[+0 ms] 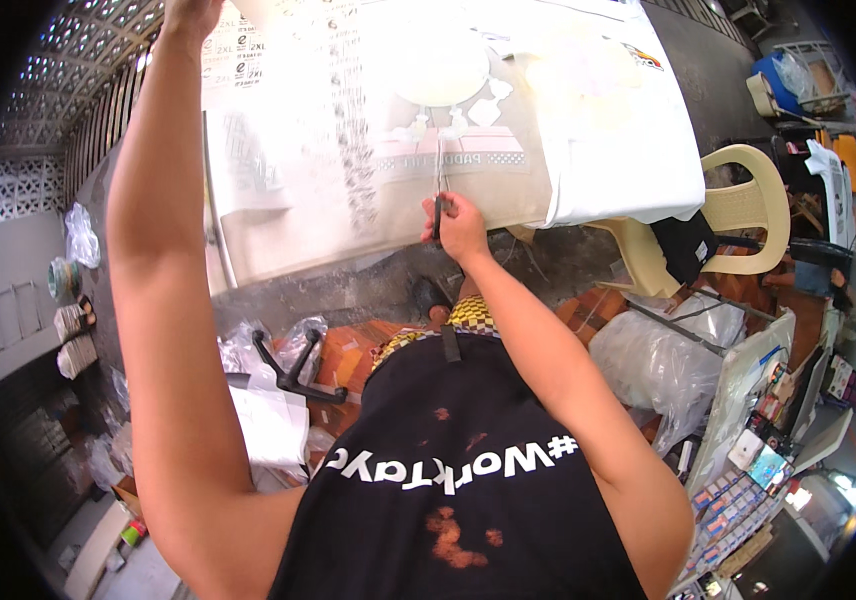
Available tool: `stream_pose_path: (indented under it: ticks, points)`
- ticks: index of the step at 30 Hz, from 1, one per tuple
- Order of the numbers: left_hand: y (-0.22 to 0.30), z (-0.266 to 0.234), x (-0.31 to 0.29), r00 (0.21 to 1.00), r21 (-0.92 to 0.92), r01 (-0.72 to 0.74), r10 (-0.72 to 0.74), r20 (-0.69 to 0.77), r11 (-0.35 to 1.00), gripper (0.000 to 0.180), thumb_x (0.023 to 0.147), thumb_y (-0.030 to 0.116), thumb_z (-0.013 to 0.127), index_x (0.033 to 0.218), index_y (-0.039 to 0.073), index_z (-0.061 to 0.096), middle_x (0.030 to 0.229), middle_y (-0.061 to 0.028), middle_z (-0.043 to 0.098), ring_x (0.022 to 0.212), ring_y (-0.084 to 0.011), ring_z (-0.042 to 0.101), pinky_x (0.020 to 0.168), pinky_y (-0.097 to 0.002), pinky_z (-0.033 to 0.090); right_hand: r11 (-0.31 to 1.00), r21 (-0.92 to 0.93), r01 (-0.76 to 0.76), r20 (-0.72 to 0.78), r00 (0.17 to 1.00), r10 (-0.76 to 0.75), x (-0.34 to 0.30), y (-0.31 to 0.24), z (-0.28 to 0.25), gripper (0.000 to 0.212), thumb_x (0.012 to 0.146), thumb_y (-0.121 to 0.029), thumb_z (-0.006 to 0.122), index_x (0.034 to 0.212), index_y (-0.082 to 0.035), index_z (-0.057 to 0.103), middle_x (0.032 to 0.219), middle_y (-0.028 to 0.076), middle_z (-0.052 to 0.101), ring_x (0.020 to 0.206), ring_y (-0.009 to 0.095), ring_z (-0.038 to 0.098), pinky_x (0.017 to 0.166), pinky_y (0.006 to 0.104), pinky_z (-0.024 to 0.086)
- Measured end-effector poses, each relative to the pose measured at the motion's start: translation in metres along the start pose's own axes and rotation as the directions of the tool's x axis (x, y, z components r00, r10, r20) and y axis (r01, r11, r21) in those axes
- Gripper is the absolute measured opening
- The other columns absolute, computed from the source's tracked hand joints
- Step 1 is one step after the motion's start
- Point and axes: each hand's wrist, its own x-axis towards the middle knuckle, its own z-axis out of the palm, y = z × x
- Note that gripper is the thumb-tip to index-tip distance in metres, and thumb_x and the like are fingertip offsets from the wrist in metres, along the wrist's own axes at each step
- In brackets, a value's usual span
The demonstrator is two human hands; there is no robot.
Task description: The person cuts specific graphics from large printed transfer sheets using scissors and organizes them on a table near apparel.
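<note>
My right hand (pixel 461 224) is closed round the black handles of a pair of scissors (pixel 438 212) at the table's near edge. Its thin blades point away from me over a see-through film sheet (pixel 503 185) with printed pink, white and checkered artwork. At the upper left my left hand (pixel 194 14) reaches far across, partly cut off by the picture's edge. Its fingers are bent at the edge of a pale printed sheet (pixel 288 70) with rows of small dark marks, smeared by motion. What shows of the left fingers looks closed on that sheet.
White cloth (pixel 623 165) hangs over the table's right side. Beside it stands a cream plastic chair (pixel 763 200) with a black item on it. Below are plastic-wrapped bundles (pixel 648 360), a black chair base (pixel 293 370) and a white bag (pixel 270 425). A cluttered shelf (pixel 748 480) lies right.
</note>
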Motion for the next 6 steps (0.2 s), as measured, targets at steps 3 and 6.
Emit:
stream_pose_path:
  ticks: [3,6]
  points:
    - [-0.025,-0.05,0.049,0.931,0.968,0.111,0.318,-0.18,0.224,0.048,0.092,0.041,0.066,0.114,-0.002,0.064,0.104,-0.0172,0.069,0.102,-0.03,0.065,0.093,-0.0405,0.05,0.99,-0.135,0.029,-0.002,1.0,-0.029,-0.006,-0.001,0.011,0.044,0.091,-0.033,0.074,0.108,0.007,0.063,0.069,0.009,0.068,0.058,0.016,0.069,0.052,0.0291,0.052]
    - [-0.14,0.029,-0.026,0.965,0.989,-0.107,0.251,0.079,0.098,0.053,0.094,0.036,0.061,0.131,-0.001,0.053,0.104,-0.0222,0.07,0.104,-0.0379,0.066,0.093,-0.0438,0.051,0.99,-0.136,0.028,-0.042,0.999,-0.034,0.001,0.007,-0.001,0.047,0.091,-0.035,0.074,0.105,0.008,0.063,0.07,0.011,0.069,0.059,0.017,0.071,0.055,0.0297,0.052]
